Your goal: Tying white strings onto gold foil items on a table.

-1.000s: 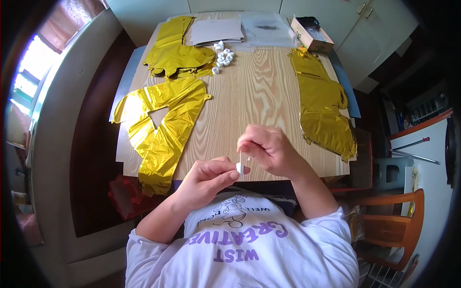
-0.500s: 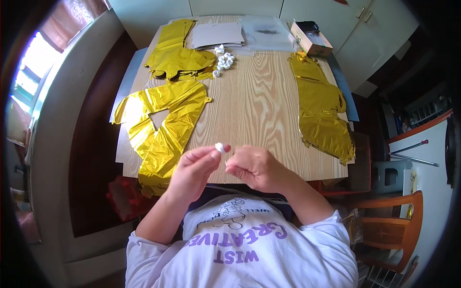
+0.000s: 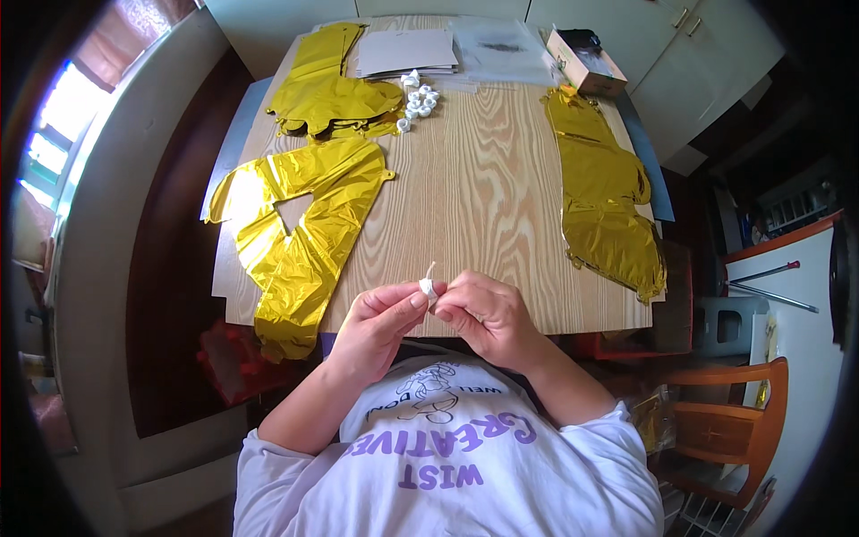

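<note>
Near the table's front edge, my left hand (image 3: 383, 320) pinches a small white roll (image 3: 427, 288) between thumb and fingertips. A thin pale strip (image 3: 431, 269) sticks up from its top. My right hand (image 3: 488, 313) is closed against the roll's right side, its fingertips partly hiding it. Left of my hands lies a shiny gold foil balloon (image 3: 335, 224), flat and creased, with a triangular gap in it. Farther back, several similar white rolls (image 3: 419, 100) sit in a cluster.
A stack of flat gold foil balloons (image 3: 327, 98) lies at the back left, and another (image 3: 604, 188) along the right edge. Grey-white sheets (image 3: 407, 52), clear plastic bags (image 3: 501, 54) and a small box (image 3: 586, 67) stand at the back. A wooden chair (image 3: 725, 430) is at the right.
My hands have come together at the roll, which has moved slightly right and down. The thin strip now shows upright above it. The view has shifted slightly.
</note>
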Demonstrator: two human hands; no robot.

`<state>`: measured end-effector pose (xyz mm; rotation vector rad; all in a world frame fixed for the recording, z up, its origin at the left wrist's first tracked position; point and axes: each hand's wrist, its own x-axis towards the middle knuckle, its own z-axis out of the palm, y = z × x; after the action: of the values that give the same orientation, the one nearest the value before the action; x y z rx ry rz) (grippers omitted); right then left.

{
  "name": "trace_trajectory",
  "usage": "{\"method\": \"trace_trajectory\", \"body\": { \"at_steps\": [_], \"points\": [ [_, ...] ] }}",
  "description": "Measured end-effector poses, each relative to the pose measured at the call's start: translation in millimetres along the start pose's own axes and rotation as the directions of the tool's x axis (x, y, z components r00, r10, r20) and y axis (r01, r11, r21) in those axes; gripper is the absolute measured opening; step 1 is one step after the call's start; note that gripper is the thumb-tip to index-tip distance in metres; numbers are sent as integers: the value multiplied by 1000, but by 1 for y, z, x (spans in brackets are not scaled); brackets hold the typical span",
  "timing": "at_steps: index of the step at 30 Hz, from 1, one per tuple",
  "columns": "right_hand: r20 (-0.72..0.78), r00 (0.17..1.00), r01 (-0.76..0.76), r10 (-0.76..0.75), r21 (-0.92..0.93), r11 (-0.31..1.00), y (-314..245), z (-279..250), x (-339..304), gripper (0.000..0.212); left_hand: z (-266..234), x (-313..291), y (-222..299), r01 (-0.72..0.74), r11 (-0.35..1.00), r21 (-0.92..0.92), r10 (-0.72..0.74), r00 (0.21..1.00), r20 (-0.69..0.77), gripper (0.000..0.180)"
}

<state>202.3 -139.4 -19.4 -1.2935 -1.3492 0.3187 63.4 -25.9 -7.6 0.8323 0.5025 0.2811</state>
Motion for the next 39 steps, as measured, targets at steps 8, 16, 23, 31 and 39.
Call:
{"method": "trace_trajectory", "body": {
  "at_steps": [8,16,23,31,39],
  "points": [
    [66,996,70,-60,-155,985,-27,-45,22,12,-7,-2,5,-117,900,420,24,975,220,16],
    [496,843,-435,207,405,804,6,-36,20,9,-17,-2,10,-225,838,497,-18,899,438,12],
    [486,845,-377,220,252,891,2,-35,25,19,-26,7,14,-137,894,426,-92,875,475,15],
    [394,910,-205,130,156,966,-2,-34,34,19,-26,20,13,-149,923,355,-39,880,473,16],
    [242,936,-323,255,305,896,12,-18,35,17,-30,38,15,-331,880,341,164,885,435,14]
  ]
}}
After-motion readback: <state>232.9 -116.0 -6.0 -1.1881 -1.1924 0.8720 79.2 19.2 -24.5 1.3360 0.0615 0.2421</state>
